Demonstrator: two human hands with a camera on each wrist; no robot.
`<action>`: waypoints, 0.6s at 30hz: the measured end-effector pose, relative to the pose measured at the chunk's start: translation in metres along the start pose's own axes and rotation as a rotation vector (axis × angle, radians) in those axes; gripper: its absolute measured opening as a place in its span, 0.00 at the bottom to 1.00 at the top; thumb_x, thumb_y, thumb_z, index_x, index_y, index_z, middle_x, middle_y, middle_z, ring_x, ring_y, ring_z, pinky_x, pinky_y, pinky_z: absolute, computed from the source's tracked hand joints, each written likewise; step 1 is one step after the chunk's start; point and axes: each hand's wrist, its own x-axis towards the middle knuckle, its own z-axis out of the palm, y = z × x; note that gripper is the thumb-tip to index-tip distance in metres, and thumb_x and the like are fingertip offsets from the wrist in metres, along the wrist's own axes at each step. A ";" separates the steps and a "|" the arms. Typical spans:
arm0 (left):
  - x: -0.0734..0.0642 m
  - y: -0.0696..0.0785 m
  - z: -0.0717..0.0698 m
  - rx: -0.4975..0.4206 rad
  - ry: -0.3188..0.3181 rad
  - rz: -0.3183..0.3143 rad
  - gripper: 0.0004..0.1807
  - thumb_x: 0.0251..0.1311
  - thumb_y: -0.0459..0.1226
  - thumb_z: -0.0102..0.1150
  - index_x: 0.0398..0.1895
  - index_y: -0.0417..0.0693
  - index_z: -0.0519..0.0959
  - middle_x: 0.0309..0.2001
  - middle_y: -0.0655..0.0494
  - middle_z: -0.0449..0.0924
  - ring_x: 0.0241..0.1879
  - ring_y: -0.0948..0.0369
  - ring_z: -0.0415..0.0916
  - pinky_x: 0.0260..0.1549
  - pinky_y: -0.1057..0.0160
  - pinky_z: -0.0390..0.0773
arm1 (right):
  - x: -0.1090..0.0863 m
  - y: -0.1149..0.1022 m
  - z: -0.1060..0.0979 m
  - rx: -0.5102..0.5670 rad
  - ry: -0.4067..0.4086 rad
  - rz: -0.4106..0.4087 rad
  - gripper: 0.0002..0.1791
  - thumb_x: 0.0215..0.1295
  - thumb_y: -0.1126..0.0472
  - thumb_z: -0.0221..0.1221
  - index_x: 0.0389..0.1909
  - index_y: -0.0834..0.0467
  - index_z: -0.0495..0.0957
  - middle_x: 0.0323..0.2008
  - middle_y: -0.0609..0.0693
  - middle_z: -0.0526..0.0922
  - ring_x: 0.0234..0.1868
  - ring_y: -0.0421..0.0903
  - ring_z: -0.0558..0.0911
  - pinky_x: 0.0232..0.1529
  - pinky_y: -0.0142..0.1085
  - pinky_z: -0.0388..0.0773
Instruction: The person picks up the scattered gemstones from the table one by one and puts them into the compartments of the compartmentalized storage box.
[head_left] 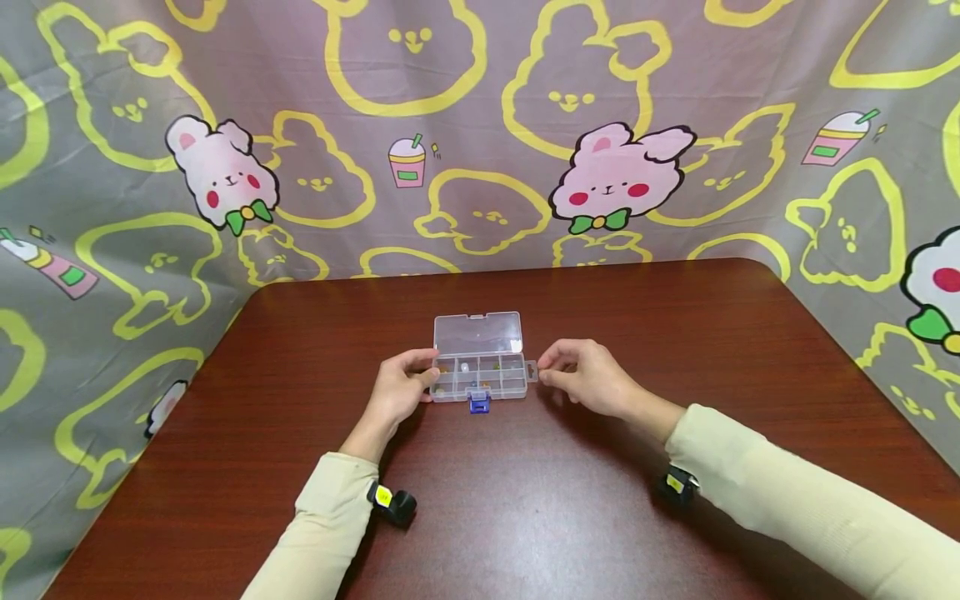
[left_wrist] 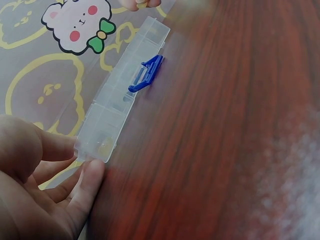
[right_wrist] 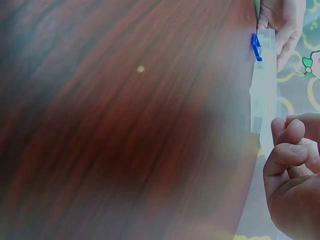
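A clear plastic compartment box [head_left: 477,399] sits mid-table with its lid [head_left: 477,335] raised at the back. Small colourful pieces and a white piece [head_left: 465,367] lie in its compartments. A blue latch [head_left: 478,404] hangs at the front. My left hand [head_left: 402,385] grips the box's left end; in the left wrist view the thumb [left_wrist: 92,176] is at the corner. By the hanging tab [head_left: 532,371] on the right end, my right hand [head_left: 592,377] has curled fingers, fingertips right at the tab's edge. I cannot tell whether they pinch it.
The dark red-brown wooden table [head_left: 480,492] spreads around the box. A cartoon-printed curtain [head_left: 480,150] stands behind and along both sides. Each wrist wears a black camera, the left one [head_left: 397,507] and the right one [head_left: 678,485].
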 end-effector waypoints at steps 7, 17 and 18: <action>0.001 -0.002 0.000 0.007 0.007 -0.006 0.17 0.63 0.23 0.59 0.56 0.33 0.80 0.50 0.34 0.79 0.31 0.63 0.78 0.22 0.69 0.81 | 0.002 -0.004 0.004 0.002 -0.002 -0.025 0.03 0.65 0.69 0.65 0.38 0.62 0.82 0.29 0.58 0.84 0.16 0.47 0.76 0.16 0.33 0.73; 0.002 -0.002 0.001 0.016 0.012 -0.005 0.17 0.63 0.23 0.59 0.56 0.33 0.81 0.50 0.33 0.80 0.31 0.62 0.78 0.21 0.69 0.81 | 0.005 -0.006 0.010 0.011 -0.007 -0.034 0.04 0.65 0.69 0.64 0.39 0.64 0.82 0.29 0.58 0.85 0.16 0.45 0.75 0.15 0.33 0.73; 0.002 -0.002 0.001 0.015 0.011 -0.004 0.17 0.63 0.23 0.59 0.56 0.33 0.81 0.50 0.33 0.79 0.31 0.62 0.78 0.21 0.69 0.81 | 0.005 -0.006 0.010 0.013 -0.007 -0.031 0.04 0.65 0.69 0.64 0.39 0.64 0.83 0.29 0.58 0.85 0.16 0.45 0.75 0.15 0.33 0.73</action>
